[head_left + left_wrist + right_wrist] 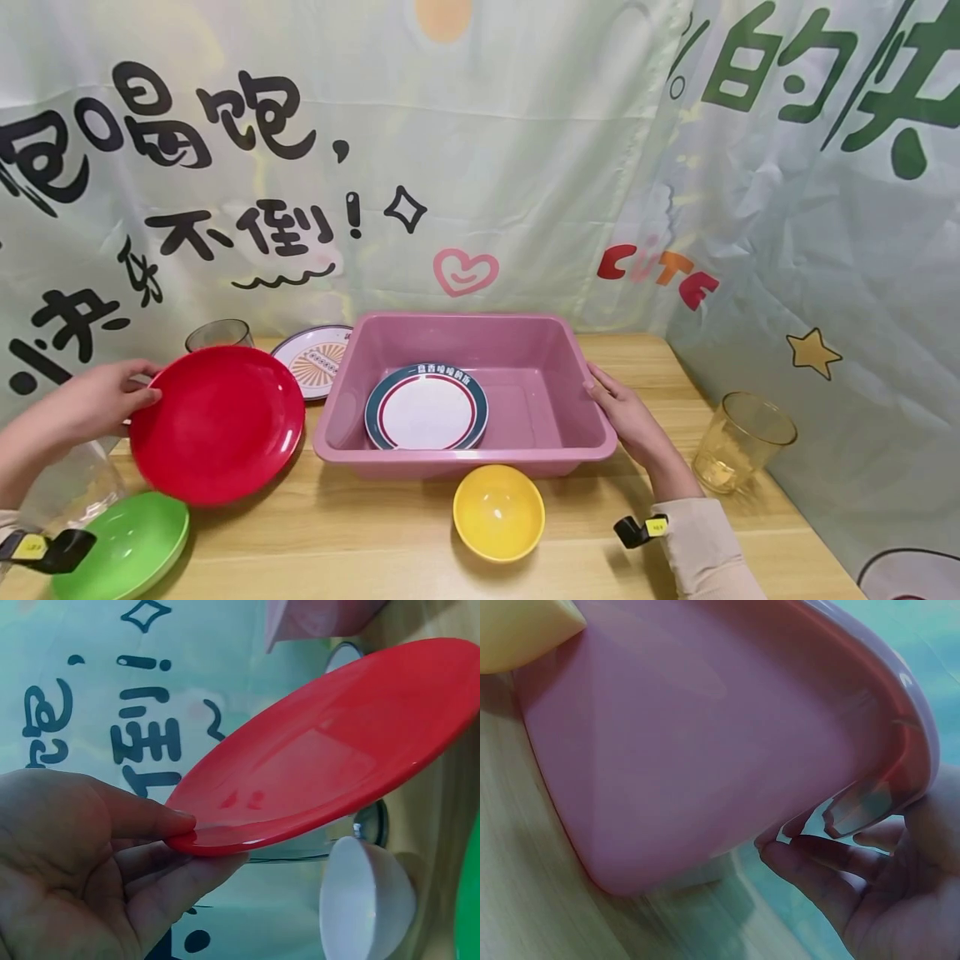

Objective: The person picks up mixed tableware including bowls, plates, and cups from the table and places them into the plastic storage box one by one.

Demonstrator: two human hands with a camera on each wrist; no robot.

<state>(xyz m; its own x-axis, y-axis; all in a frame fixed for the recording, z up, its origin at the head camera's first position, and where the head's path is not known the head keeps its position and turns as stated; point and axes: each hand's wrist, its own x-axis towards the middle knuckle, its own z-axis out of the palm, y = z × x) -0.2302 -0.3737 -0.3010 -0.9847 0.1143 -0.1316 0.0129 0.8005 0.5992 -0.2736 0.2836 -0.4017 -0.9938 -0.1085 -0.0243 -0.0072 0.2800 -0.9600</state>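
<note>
My left hand (97,404) pinches the edge of a red plate (217,425), thumb on one face and fingers on the other. In the left wrist view the plate is tilted and held above the table. My right hand (630,412) holds the right rim of a pink plastic basin (540,408), its fingers under the rim in the right wrist view. Inside the basin, on the left, lies a white plate with a dark teal border (427,412). A yellow bowl (498,512) stands just in front of the basin.
A green bowl (123,542) sits at the front left. Behind the red plate are a drinking glass (219,333) and a patterned plate (315,362). The left wrist view shows a whitish bowl (367,907). An amber glass (742,446) stands right, near the curtain (817,292).
</note>
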